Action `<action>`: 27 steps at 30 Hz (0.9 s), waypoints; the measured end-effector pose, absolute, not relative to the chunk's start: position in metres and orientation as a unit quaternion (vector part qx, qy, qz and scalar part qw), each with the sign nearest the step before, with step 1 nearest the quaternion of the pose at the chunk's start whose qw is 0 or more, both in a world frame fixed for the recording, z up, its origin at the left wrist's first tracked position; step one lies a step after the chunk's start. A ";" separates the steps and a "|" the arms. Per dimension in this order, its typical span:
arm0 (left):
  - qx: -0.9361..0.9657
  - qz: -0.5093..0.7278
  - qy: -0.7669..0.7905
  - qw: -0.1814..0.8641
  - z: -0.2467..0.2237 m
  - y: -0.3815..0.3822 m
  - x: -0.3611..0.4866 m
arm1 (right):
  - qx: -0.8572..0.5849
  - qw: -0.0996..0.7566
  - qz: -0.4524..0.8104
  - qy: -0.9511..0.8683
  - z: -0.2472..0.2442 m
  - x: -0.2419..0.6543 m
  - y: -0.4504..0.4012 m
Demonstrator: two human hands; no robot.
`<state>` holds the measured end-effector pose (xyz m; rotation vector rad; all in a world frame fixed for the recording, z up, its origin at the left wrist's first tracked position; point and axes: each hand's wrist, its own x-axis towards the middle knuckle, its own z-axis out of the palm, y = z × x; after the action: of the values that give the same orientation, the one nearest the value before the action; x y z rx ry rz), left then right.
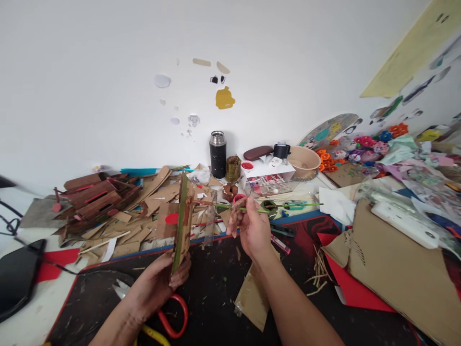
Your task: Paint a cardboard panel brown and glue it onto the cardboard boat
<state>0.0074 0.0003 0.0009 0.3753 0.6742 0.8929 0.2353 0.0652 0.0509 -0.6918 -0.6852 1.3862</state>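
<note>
Upright, the cardboard strip (182, 223) stands lengthwise in the left hand (158, 283).

Open black mat (216, 298) in front; cardboard scraps (144, 211) left, folded cardboard (392, 269) right

Both hands (158, 281) (250, 226) raised, fingers curled closed.

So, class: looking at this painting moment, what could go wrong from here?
1. The left hand grips only the bottom of the upright cardboard piece; brush pressure from the right hand might tip it.
2. Open paint pots crowd the clutter behind and could spill.
3. Scissors lie under the left wrist.
</note>
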 end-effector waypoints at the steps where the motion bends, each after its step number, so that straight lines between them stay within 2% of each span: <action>1: 0.178 0.421 0.318 0.831 0.001 0.000 0.007 | -0.306 0.662 0.614 -0.302 0.051 0.235 0.065; 27: 0.219 0.406 0.334 0.822 0.001 -0.002 0.007 | -0.323 0.671 0.603 -0.284 0.052 0.240 0.066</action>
<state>0.0075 -0.0016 0.0014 0.4655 0.7097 0.8650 0.2404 0.0661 0.0522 -0.7287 -0.6407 1.3584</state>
